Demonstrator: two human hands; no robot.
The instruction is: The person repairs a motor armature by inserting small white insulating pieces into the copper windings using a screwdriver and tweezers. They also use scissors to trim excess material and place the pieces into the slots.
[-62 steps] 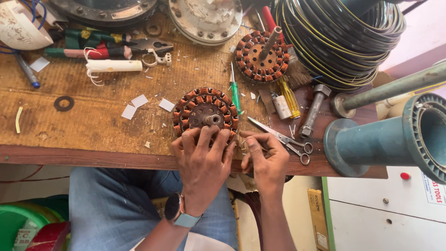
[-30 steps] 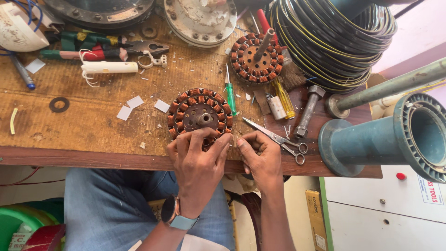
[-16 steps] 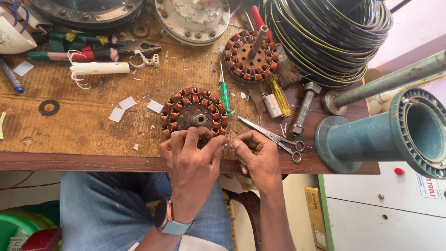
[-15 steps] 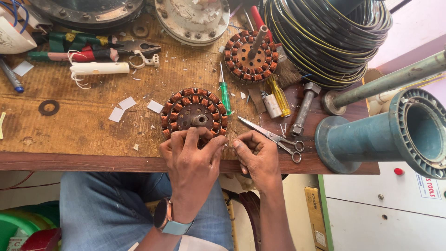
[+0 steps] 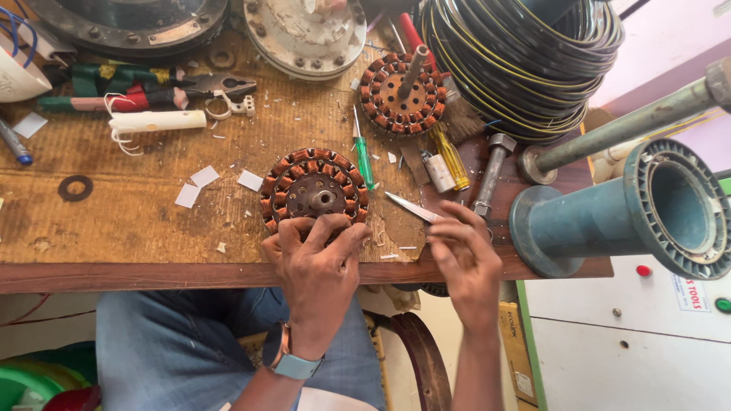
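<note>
Left hand [image 5: 316, 255] gripping stator [image 5: 312, 189] near edge. Right hand [image 5: 461, 251] loosely curled over scissors [image 5: 415, 208] right of stator, grasp unclear. Coils all wound, looks mostly done.

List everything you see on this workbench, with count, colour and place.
wound motor core: 1, copper, front edge
second wound core: 1, copper, back centre
screwdriver: 1, green, between the cores
scissors: 1, steel, by right hand
cable coil: 1, black with yellow, back right
spool: 1, teal, right
pliers: 1, red and green, back left
washer: 1, black, left
left hand: on the near core
right hand: at the scissors
</note>
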